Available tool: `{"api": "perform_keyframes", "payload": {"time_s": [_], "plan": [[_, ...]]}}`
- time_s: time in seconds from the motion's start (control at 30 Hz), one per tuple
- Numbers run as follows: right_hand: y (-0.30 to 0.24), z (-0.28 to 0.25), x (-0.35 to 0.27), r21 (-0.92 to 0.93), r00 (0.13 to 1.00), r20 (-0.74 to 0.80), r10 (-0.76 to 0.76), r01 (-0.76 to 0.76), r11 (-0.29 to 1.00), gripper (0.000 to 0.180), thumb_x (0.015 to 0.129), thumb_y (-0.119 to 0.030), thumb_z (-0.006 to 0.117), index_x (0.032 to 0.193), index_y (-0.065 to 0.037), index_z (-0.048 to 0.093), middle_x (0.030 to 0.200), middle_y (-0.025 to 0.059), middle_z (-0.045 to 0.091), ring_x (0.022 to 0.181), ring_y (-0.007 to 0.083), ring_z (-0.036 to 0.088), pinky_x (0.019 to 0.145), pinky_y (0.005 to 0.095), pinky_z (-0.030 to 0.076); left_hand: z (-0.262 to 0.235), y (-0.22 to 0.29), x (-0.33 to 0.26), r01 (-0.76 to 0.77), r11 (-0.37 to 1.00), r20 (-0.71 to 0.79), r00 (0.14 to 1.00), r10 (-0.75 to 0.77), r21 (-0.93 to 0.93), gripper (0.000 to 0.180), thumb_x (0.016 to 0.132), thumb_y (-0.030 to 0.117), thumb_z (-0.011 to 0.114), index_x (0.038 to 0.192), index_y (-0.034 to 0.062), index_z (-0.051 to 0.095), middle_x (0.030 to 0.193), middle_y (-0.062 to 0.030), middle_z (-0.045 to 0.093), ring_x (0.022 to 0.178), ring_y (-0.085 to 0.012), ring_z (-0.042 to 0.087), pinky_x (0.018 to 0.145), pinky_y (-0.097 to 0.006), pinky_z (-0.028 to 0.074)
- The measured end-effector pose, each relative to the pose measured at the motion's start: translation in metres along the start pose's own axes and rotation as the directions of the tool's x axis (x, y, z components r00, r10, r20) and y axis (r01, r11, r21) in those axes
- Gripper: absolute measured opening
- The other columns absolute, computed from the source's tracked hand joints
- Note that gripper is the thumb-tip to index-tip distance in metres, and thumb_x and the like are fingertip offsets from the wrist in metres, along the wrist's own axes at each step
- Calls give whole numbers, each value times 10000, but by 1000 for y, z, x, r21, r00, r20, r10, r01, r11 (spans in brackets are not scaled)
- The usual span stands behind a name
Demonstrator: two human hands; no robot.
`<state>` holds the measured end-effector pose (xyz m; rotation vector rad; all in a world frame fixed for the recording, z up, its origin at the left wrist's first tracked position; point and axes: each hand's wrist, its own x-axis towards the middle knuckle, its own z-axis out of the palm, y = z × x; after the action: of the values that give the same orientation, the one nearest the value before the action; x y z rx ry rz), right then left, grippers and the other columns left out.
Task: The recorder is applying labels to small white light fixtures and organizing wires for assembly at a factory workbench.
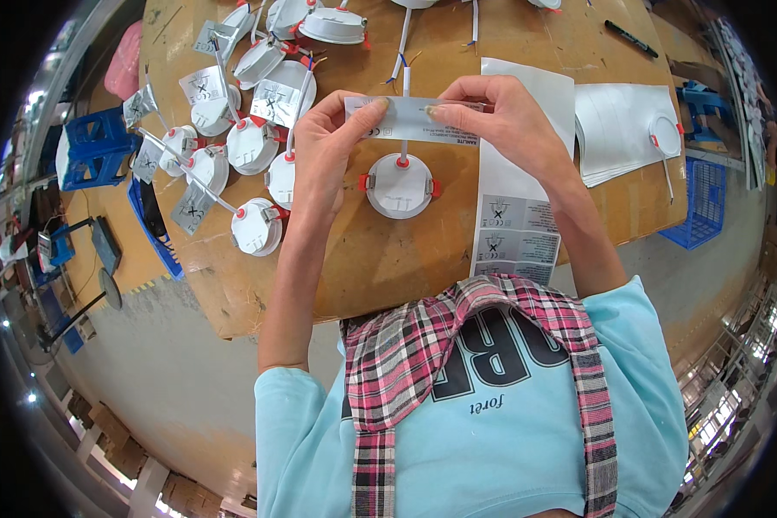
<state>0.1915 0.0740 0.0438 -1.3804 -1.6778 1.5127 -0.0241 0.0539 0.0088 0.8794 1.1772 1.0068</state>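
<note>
My left hand (330, 138) and my right hand (514, 123) pinch the two ends of a silver printed label (410, 128), stretched level across the white cable (407, 79) of a downlight. Whether the label sticks to the cable, I cannot tell. Below it, the round white downlight (399, 192) lies on the table with red clips at its sides. Under my right forearm lies a long label sheet (520, 177), with printed labels left at its near end. Left of my left hand are several downlights (252, 145), many with silver labels (200, 85) on their cables.
To the right lie a stack of silver sheets (613, 129) and a white round piece with a cable (664, 136). A black marker (630, 39) rests at the far right of the brown table (345, 276). Blue stools (99, 147) and a blue crate (699, 203) stand beyond its sides.
</note>
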Motion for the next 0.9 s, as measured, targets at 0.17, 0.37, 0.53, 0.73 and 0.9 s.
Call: {"api": "perform_keyframes", "payload": {"time_s": [0.17,0.37,0.53,0.73,0.9], "plan": [[3,2,4,28,1000,-20,20,-19,999,272,835,-260,660,864,10,684,718,45,634,680,99,569,609,247,432,2,1,2,-8,1000,2,1000,8,-30,173,876,147,660,959,0,627,891,-57,661,795,-92,627,773,-256,527],[6,2,3,5,1000,-24,11,-10,1000,246,851,-235,653,878,8,678,720,19,618,678,71,548,609,226,421,2,-1,1,3,999,1,1000,-3,-33,174,889,144,643,983,0,613,901,-61,666,802,-93,636,764,-257,543],[7,1,1,-9,999,-30,14,-14,1000,227,870,-213,649,906,10,673,739,-3,609,693,54,541,630,212,426,6,-1,1,-6,1000,-5,1000,6,-12,176,894,150,641,987,3,612,902,-59,666,807,-95,636,760,-250,538],[11,3,2,19,998,-62,-9,10,1000,219,872,-207,650,914,7,673,753,-1,612,702,59,548,640,214,436,7,-1,4,-7,1000,-6,1000,7,-27,179,897,158,640,984,4,615,900,-58,665,806,-96,634,761,-246,532],[12,5,4,58,995,-92,-30,36,998,268,829,-233,670,876,30,677,734,59,648,700,109,594,643,252,463,5,-2,5,-14,1000,-3,1000,14,-26,179,903,163,632,981,3,616,897,-60,667,806,-97,636,748,-240,528]]}}
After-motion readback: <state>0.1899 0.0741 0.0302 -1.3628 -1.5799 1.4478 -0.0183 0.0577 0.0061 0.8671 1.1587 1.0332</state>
